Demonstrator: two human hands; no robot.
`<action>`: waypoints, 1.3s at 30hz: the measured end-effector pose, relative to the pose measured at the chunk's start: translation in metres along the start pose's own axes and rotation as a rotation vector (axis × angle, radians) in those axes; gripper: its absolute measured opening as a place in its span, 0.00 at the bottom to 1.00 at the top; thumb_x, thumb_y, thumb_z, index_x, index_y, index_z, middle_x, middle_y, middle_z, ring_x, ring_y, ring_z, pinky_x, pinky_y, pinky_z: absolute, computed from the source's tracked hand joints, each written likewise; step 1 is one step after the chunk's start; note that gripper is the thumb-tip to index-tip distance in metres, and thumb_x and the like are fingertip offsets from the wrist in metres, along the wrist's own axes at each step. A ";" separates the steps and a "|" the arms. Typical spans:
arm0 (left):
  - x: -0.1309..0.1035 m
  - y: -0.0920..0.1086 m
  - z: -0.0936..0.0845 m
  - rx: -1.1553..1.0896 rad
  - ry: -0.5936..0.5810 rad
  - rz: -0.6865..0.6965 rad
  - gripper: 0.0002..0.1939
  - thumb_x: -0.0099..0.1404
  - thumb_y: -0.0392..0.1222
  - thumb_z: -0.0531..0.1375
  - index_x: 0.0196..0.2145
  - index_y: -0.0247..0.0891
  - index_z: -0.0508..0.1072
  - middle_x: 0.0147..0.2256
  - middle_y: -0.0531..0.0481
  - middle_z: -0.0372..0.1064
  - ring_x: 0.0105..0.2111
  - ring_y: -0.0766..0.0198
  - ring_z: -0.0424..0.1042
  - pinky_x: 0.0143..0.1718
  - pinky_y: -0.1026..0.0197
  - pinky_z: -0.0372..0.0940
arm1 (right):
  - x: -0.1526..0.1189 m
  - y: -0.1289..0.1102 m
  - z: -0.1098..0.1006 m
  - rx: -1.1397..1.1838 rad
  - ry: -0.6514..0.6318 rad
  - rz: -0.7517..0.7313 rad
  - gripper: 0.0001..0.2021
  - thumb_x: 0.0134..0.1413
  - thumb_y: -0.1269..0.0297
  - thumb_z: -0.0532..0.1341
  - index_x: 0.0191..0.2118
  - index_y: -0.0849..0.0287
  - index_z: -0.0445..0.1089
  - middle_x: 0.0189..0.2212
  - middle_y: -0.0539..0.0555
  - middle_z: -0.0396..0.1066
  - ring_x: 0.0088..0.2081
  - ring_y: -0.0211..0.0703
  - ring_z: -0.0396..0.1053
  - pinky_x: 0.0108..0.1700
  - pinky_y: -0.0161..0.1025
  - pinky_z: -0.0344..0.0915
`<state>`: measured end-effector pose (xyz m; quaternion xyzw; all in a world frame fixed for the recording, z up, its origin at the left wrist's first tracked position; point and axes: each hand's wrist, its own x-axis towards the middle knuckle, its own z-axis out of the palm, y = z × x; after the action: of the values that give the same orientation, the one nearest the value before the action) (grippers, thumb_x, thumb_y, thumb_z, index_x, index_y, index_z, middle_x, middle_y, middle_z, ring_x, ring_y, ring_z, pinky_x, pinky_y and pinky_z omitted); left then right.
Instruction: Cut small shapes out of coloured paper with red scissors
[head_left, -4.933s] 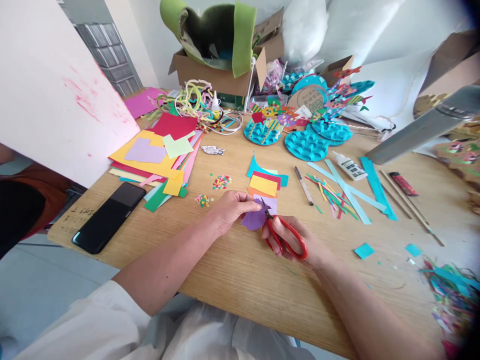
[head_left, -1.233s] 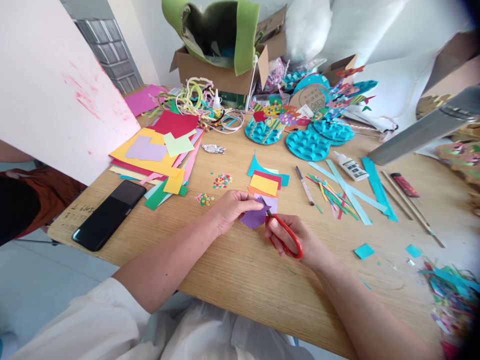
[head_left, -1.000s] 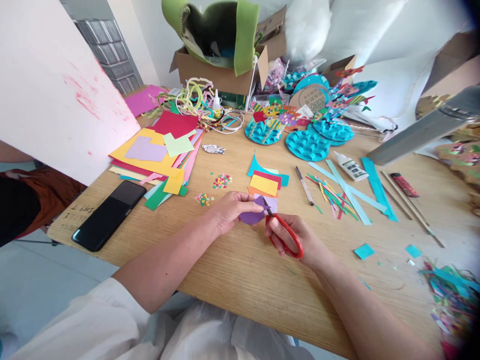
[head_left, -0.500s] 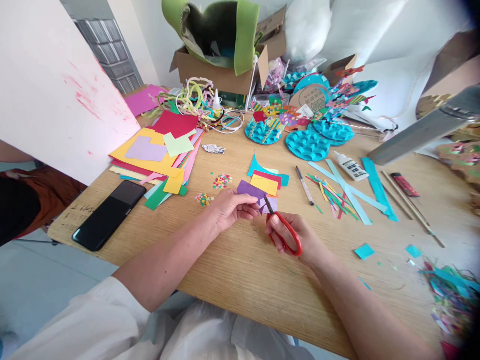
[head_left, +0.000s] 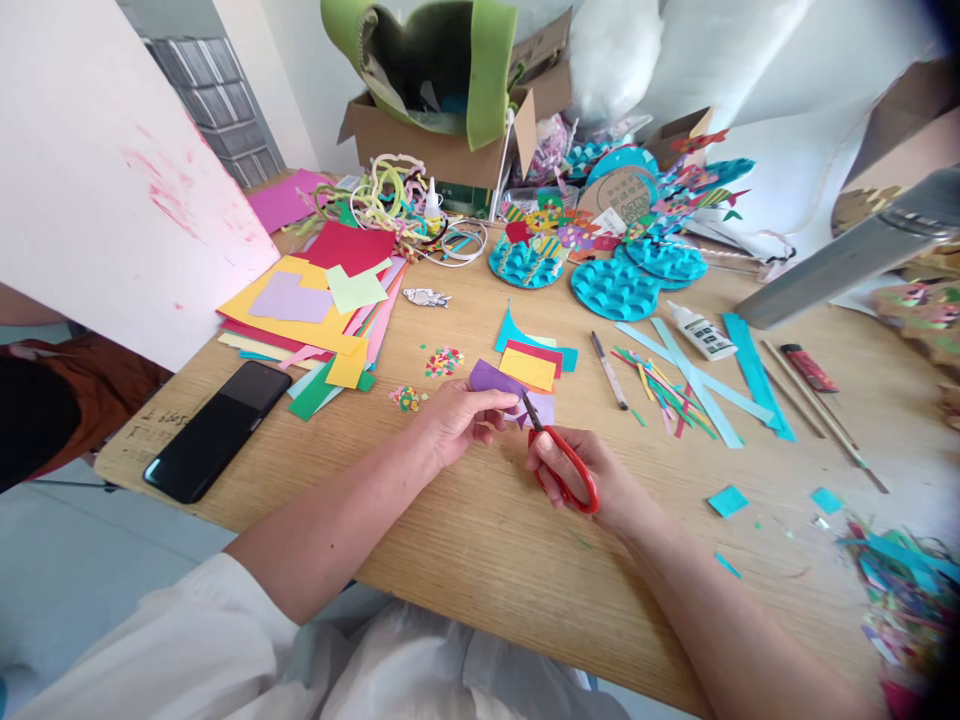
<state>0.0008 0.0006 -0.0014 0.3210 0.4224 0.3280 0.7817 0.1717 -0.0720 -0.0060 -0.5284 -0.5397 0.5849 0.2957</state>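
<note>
My left hand (head_left: 466, 420) pinches a piece of dark purple paper (head_left: 491, 377) by its near edge, above the middle of the table. Closed round the red handles of a pair of scissors (head_left: 571, 470), my right hand (head_left: 600, 475) holds the blades at the paper's right end, close to the left fingertips. Just beyond lie a yellow paper piece (head_left: 529, 368), a red one partly under it, and a teal scrap (head_left: 513, 330). A lilac piece (head_left: 541, 408) lies beneath the blades. Left of these are two small heaps of coloured paper dots (head_left: 445, 361).
Stacked coloured paper (head_left: 300, 310) and a phone (head_left: 217, 430) lie on the left. Rightward are a pen (head_left: 609, 370), paper strips (head_left: 667, 395), a glue bottle (head_left: 703, 332) and a grey flask (head_left: 847, 250). Blue scalloped discs (head_left: 615, 288) and a cardboard box (head_left: 427, 140) stand behind.
The scissors and my right hand have shifted slightly left, their blades looking closer together. The purple paper has tilted and moved a little left in my left hand.
</note>
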 end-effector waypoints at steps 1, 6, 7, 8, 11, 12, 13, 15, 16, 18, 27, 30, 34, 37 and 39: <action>0.000 0.000 0.000 0.006 -0.008 0.003 0.11 0.46 0.39 0.69 0.27 0.33 0.75 0.27 0.50 0.72 0.20 0.72 0.66 0.16 0.69 0.52 | 0.000 0.000 0.000 0.001 -0.004 0.000 0.27 0.57 0.37 0.54 0.27 0.60 0.66 0.12 0.47 0.62 0.14 0.32 0.55 0.18 0.32 0.49; 0.000 -0.002 0.000 0.026 -0.025 0.004 0.10 0.47 0.39 0.68 0.29 0.33 0.77 0.30 0.47 0.75 0.22 0.70 0.69 0.17 0.69 0.55 | -0.001 -0.001 0.001 0.026 -0.012 0.027 0.27 0.57 0.37 0.54 0.28 0.60 0.66 0.12 0.47 0.63 0.14 0.32 0.55 0.16 0.31 0.48; 0.000 -0.002 0.001 0.026 -0.027 0.002 0.10 0.47 0.39 0.68 0.29 0.33 0.77 0.30 0.47 0.75 0.22 0.70 0.69 0.17 0.69 0.55 | -0.001 -0.002 0.002 0.036 -0.012 0.033 0.27 0.57 0.37 0.54 0.28 0.60 0.66 0.13 0.47 0.63 0.14 0.31 0.55 0.16 0.30 0.47; 0.000 -0.003 0.001 0.026 -0.030 0.001 0.10 0.47 0.38 0.68 0.29 0.33 0.77 0.29 0.47 0.75 0.22 0.70 0.69 0.17 0.69 0.55 | -0.001 -0.003 0.002 0.045 -0.012 0.035 0.27 0.57 0.37 0.54 0.29 0.60 0.66 0.13 0.47 0.63 0.13 0.31 0.54 0.15 0.30 0.47; 0.000 -0.003 0.002 0.021 -0.035 0.000 0.09 0.47 0.38 0.67 0.28 0.33 0.77 0.29 0.47 0.75 0.20 0.70 0.68 0.17 0.69 0.55 | -0.002 -0.005 0.002 0.060 -0.015 0.029 0.28 0.58 0.37 0.53 0.29 0.61 0.67 0.14 0.47 0.64 0.12 0.29 0.53 0.14 0.30 0.47; 0.000 -0.003 0.002 0.021 -0.037 0.000 0.09 0.47 0.38 0.67 0.28 0.32 0.77 0.29 0.47 0.75 0.20 0.70 0.68 0.16 0.69 0.55 | -0.002 -0.006 0.002 0.060 -0.017 0.029 0.28 0.58 0.37 0.53 0.29 0.61 0.67 0.14 0.47 0.64 0.12 0.29 0.53 0.14 0.30 0.47; 0.000 -0.003 0.002 0.022 -0.038 0.000 0.09 0.47 0.38 0.67 0.28 0.32 0.76 0.28 0.47 0.75 0.20 0.70 0.68 0.16 0.69 0.55 | -0.002 -0.006 0.002 0.060 -0.018 0.030 0.28 0.58 0.37 0.53 0.29 0.61 0.67 0.14 0.47 0.64 0.12 0.29 0.53 0.13 0.29 0.47; 0.000 -0.003 0.002 0.023 -0.039 0.001 0.09 0.47 0.37 0.67 0.28 0.32 0.76 0.28 0.47 0.75 0.20 0.70 0.68 0.16 0.69 0.55 | -0.002 -0.006 0.002 0.057 -0.018 0.033 0.28 0.57 0.37 0.53 0.29 0.61 0.66 0.14 0.47 0.64 0.12 0.28 0.53 0.13 0.29 0.48; 0.000 -0.003 0.002 0.024 -0.039 0.000 0.09 0.48 0.37 0.67 0.28 0.32 0.76 0.28 0.47 0.75 0.20 0.70 0.68 0.16 0.69 0.55 | -0.002 -0.006 0.002 0.056 -0.016 0.034 0.28 0.57 0.37 0.53 0.29 0.61 0.66 0.14 0.47 0.64 0.12 0.28 0.54 0.13 0.29 0.48; 0.000 -0.004 0.002 0.025 -0.037 -0.004 0.08 0.48 0.36 0.66 0.28 0.32 0.76 0.28 0.48 0.75 0.19 0.70 0.68 0.16 0.69 0.55 | -0.002 -0.006 0.002 0.056 -0.017 0.034 0.28 0.57 0.36 0.53 0.29 0.61 0.66 0.15 0.47 0.64 0.12 0.28 0.54 0.13 0.28 0.48; -0.001 -0.002 0.003 0.014 -0.037 -0.011 0.06 0.48 0.35 0.66 0.27 0.32 0.75 0.26 0.49 0.74 0.18 0.71 0.68 0.15 0.70 0.55 | -0.002 -0.004 0.000 0.044 -0.035 0.018 0.28 0.58 0.37 0.53 0.29 0.62 0.67 0.14 0.47 0.63 0.12 0.28 0.53 0.13 0.28 0.47; -0.001 -0.001 0.003 0.017 -0.036 -0.011 0.06 0.49 0.35 0.65 0.27 0.32 0.75 0.27 0.48 0.74 0.18 0.71 0.67 0.15 0.70 0.55 | -0.002 -0.005 0.000 0.035 -0.034 0.023 0.28 0.58 0.37 0.53 0.29 0.62 0.67 0.13 0.46 0.63 0.12 0.28 0.53 0.13 0.28 0.46; -0.002 -0.001 0.002 0.036 -0.068 -0.028 0.07 0.50 0.36 0.66 0.29 0.32 0.76 0.28 0.47 0.74 0.19 0.70 0.68 0.16 0.69 0.57 | -0.002 -0.007 0.000 0.026 -0.026 0.037 0.28 0.57 0.36 0.54 0.29 0.61 0.67 0.13 0.46 0.62 0.12 0.28 0.52 0.14 0.28 0.46; -0.002 -0.001 0.003 0.056 -0.083 -0.034 0.07 0.50 0.36 0.66 0.29 0.32 0.76 0.28 0.47 0.74 0.20 0.70 0.68 0.16 0.69 0.57 | -0.002 -0.007 0.000 0.031 -0.024 0.034 0.28 0.56 0.36 0.54 0.29 0.61 0.67 0.13 0.46 0.62 0.12 0.28 0.52 0.14 0.29 0.46; -0.002 -0.001 0.003 0.053 -0.074 -0.026 0.07 0.50 0.35 0.66 0.29 0.31 0.76 0.28 0.47 0.74 0.20 0.71 0.68 0.16 0.69 0.57 | -0.002 -0.006 0.000 0.030 -0.028 0.030 0.28 0.56 0.36 0.54 0.29 0.61 0.66 0.13 0.46 0.62 0.12 0.28 0.53 0.14 0.29 0.46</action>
<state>0.0028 -0.0019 0.0001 0.3480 0.4059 0.2946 0.7921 0.1705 -0.0722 0.0004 -0.5237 -0.5268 0.6047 0.2873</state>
